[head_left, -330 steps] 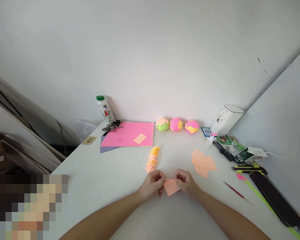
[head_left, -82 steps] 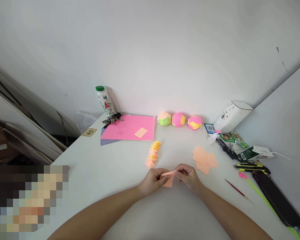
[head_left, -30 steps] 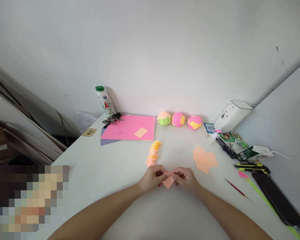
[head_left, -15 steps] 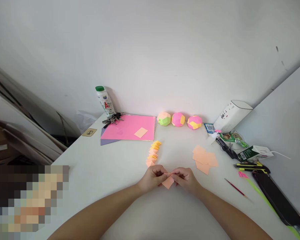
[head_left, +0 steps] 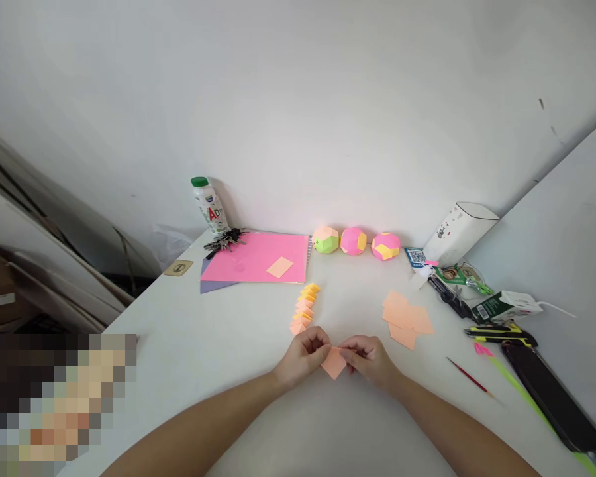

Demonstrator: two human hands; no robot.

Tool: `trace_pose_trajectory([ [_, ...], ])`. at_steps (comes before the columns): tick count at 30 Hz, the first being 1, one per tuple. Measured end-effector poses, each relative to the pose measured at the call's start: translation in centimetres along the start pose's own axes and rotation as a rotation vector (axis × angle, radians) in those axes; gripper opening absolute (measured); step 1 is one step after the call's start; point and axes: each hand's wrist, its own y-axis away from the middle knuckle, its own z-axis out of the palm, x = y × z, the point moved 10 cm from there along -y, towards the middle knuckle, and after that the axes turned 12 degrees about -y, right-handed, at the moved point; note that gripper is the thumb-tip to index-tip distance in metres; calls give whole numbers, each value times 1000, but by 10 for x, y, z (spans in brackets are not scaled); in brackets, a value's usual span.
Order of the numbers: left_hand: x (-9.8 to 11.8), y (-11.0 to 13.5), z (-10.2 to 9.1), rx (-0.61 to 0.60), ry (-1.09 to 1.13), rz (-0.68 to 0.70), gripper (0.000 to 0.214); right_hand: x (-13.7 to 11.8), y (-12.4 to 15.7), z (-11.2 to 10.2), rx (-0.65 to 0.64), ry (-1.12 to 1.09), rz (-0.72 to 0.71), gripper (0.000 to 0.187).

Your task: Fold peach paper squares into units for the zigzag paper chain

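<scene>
left hand: fingers pinched on orange paper square | right hand: fingers pinched on its top edge | square: partly folded, low over table | done: row of folded pieces, three paper balls | left: flat squares lie unfolded

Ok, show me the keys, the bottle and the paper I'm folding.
keys [head_left: 222, 241], head view, middle of the bunch.
bottle [head_left: 208, 211], head view, on its label.
paper [head_left: 334, 364], head view, on the lower flap.
</scene>
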Motion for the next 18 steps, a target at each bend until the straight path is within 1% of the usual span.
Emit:
trace_pose_trajectory([
  [2, 0, 0, 4, -19, -56, 22, 16, 0, 0, 3, -20, 16, 5, 19],
  [4, -3, 0, 7, -24, -135, 13, 14, 0, 0, 6, -35, 26, 9, 19],
  [7, -8, -1, 4, 0, -197, -7, 12, 1, 0, 7, -37, 18, 18, 18],
  [13, -7, -1, -4, 35, -89, -43, 12, 1, 0, 0, 1, -13, 43, 16],
  [16, -2, 0, 0, -3, -64, -23, 12, 1, -1, -1, 3, -14, 47, 16],
  [18, 0, 0, 5, -42, -99, -2, 13, 2, -2, -1, -1, 2, 48, 15],
])
